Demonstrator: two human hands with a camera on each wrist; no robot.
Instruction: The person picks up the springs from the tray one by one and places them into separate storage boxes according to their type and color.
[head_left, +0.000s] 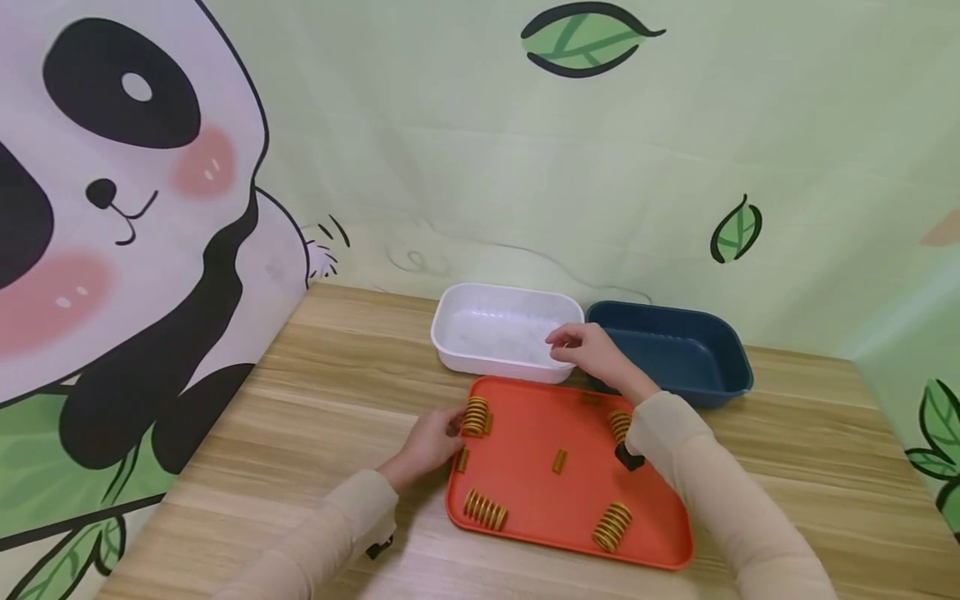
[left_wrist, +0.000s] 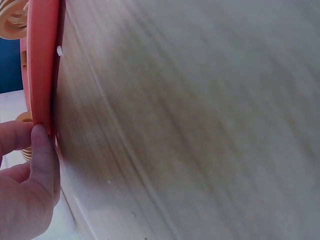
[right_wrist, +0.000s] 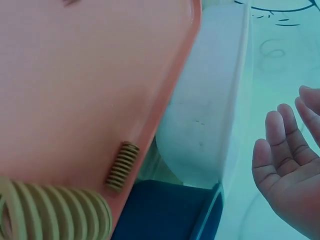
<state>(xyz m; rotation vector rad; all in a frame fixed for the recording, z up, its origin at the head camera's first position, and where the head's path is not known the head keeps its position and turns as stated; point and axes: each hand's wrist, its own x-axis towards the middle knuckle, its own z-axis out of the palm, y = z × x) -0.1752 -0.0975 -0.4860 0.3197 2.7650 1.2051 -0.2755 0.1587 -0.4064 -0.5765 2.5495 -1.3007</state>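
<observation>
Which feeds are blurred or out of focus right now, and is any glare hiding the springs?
Head view: sharp, evenly lit, no glare on the orange tray or springs. Left wrist view: table streaked with blur, left hand close and soft. Right wrist view: soft throughout, the near spring blurred, right hand clearer.

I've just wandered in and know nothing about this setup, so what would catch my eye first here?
Probably the orange tray in the middle of the wooden table, scattered with yellow springs. The left hand holds the tray's left edge beside one spring, while the right hand hovers with relaxed fingers over the white tub behind it. A dark blue tub sits beside the white one, and a big cartoon panda fills the left wall.
</observation>
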